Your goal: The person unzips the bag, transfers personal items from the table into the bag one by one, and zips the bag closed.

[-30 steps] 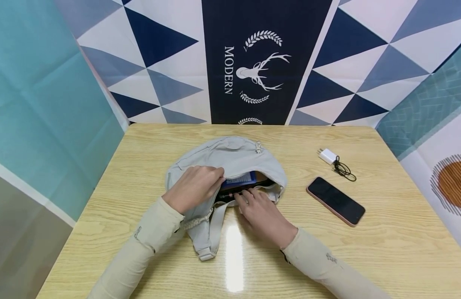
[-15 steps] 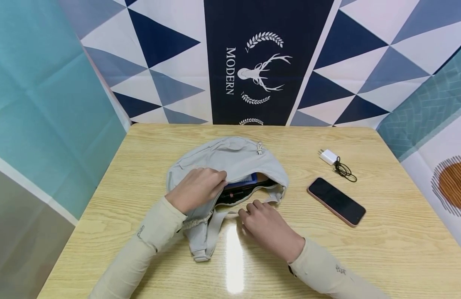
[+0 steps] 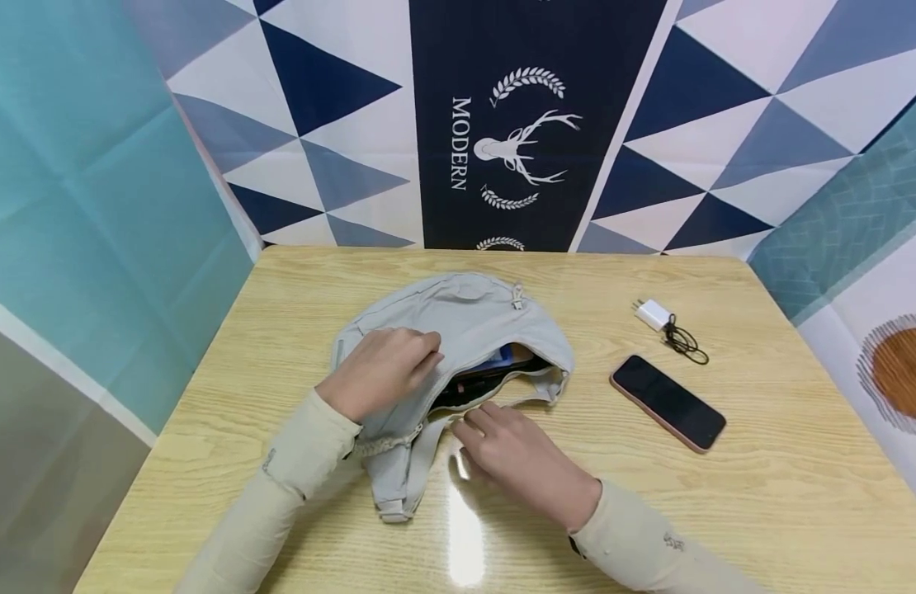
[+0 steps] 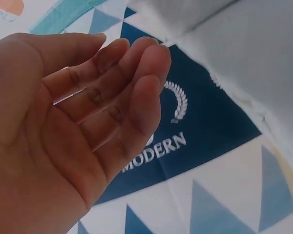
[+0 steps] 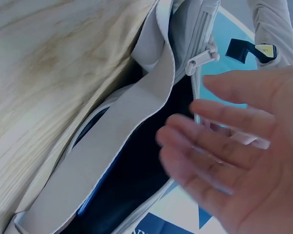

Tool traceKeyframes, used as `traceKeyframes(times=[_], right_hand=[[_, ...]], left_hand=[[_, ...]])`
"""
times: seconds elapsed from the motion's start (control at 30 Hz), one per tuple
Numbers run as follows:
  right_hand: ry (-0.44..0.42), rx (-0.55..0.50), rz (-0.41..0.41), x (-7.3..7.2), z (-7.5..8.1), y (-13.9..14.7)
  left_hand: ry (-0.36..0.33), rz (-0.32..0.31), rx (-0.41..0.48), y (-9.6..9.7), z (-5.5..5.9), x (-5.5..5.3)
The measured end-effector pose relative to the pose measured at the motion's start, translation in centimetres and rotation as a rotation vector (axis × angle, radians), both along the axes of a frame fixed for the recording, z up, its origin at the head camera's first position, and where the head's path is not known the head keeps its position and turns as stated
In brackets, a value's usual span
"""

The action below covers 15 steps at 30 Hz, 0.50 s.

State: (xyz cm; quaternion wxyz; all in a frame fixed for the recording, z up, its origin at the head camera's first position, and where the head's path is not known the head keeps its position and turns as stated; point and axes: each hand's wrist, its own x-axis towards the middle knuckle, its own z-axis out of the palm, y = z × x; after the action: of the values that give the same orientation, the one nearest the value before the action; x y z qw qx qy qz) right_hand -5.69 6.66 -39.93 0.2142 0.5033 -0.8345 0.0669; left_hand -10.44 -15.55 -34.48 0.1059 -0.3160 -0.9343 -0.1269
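Expect a soft, floppy bag (image 3: 473,320), best pinched at the zipper pull (image 5: 200,61), with left hand (image 3: 382,371) and right hand (image 3: 523,458) loose, empty.

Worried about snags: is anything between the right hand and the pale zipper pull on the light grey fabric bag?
Nothing visible stands between the right hand and the zipper pull; in the right wrist view, the flat pale fabric strap runs beside that gap.

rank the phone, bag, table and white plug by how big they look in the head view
Largest to smallest:
1. Table
2. Bag
3. Phone
4. White plug
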Motion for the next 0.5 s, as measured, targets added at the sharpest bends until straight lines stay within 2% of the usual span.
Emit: traceKeyframes(times=[0.17,0.33,0.5], right_hand=[[-0.024,-0.034,0.097,0.3,0.4,-1.1],[-0.024,-0.006,0.132,0.4,0.4,-2.2],[-0.049,0.045,0.149,0.5,0.3,-3.9]], left_hand=[[-0.021,0.055,0.041,-2.1,0.2,0.9],[-0.045,0.086,0.049,-3.5,-0.5,1.7],[-0.110,0.139,0.093,-5.3,-1.1,3.3]])
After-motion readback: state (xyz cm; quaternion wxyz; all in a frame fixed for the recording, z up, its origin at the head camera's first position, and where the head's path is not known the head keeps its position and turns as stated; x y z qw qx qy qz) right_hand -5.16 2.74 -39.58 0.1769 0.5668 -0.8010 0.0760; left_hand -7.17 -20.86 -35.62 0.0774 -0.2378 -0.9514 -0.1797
